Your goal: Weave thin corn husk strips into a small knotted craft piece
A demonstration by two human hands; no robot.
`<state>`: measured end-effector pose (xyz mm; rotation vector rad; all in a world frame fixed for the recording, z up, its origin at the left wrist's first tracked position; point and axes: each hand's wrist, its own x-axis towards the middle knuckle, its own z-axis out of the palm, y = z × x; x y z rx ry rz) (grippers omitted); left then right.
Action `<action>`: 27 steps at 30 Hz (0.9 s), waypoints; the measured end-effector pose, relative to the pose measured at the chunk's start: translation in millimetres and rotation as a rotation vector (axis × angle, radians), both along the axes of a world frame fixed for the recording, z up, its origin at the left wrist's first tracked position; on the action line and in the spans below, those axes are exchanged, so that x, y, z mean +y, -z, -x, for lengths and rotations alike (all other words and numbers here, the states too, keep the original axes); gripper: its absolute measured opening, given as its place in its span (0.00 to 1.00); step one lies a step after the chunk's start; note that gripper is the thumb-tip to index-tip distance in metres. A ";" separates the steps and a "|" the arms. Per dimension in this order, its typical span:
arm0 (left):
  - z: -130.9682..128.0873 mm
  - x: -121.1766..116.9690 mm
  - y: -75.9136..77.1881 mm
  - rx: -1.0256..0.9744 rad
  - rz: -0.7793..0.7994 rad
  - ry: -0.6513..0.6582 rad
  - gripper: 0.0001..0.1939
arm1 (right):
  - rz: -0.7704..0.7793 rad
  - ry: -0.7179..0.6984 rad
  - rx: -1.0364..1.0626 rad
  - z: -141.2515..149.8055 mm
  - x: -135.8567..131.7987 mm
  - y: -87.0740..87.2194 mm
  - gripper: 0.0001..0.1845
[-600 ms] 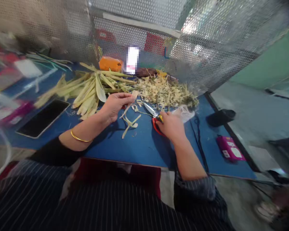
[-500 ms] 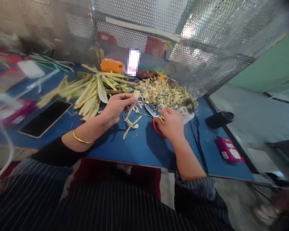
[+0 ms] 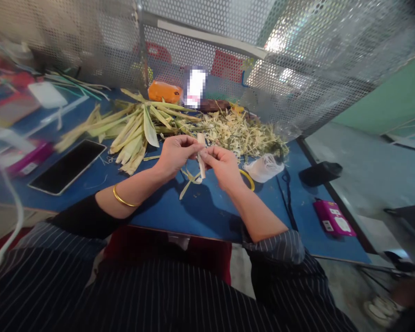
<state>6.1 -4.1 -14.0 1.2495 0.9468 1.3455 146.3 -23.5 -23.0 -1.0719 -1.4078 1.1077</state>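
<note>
Above the middle of the blue table, my left hand [image 3: 177, 154] pinches a pale strip of dried husk [image 3: 201, 167] between thumb and fingers. My right hand [image 3: 224, 167] has its fingertips closed on the same strip from the other side, so the hands almost touch. Below them a few thin husk pieces [image 3: 186, 189] lie crossed on the table. Just right of my right hand the yellow handle loop of the scissors [image 3: 247, 179] shows; that hand hides the rest. Behind are a bundle of long husks [image 3: 131, 138] and a heap of shredded husk [image 3: 242, 133].
A dark phone [image 3: 68, 167] lies at left on the blue table [image 3: 207, 221]. A white bundle [image 3: 264, 167], a black strap [image 3: 287, 203] and a purple packet [image 3: 334, 216] are at right. An orange pack [image 3: 165, 91] and a lit phone [image 3: 195, 87] stand before the perforated metal screen [image 3: 200, 44].
My right hand has let go of the scissors, which now lie on the table. It has moved left and taken hold of the husk strip that my left hand still holds.
</note>
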 end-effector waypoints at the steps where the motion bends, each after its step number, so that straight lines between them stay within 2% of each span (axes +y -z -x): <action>1: -0.5 1.2 1.6 -0.001 -0.001 -0.012 0.09 | 0.005 -0.004 0.021 -1.4 -0.3 0.1 0.10; 5: -1.1 4.1 5.4 -0.018 -0.012 -0.054 0.07 | -0.027 0.023 -0.006 -5.2 1.6 1.3 0.09; 8: -1.1 2.4 5.5 -0.043 0.032 0.024 0.12 | -0.087 0.072 -0.098 -7.7 3.8 3.5 0.09; 12: -1.6 -1.5 6.7 0.033 0.061 0.133 0.14 | -0.086 0.086 -0.162 -9.2 4.3 5.7 0.12; 22: -2.9 -1.7 6.5 0.034 0.041 0.011 0.11 | -0.060 -0.001 -0.236 -7.4 2.4 6.0 0.14; 27: -3.2 -1.4 4.6 0.015 0.045 -0.023 0.12 | -0.037 -0.047 -0.137 -7.5 3.6 5.7 0.15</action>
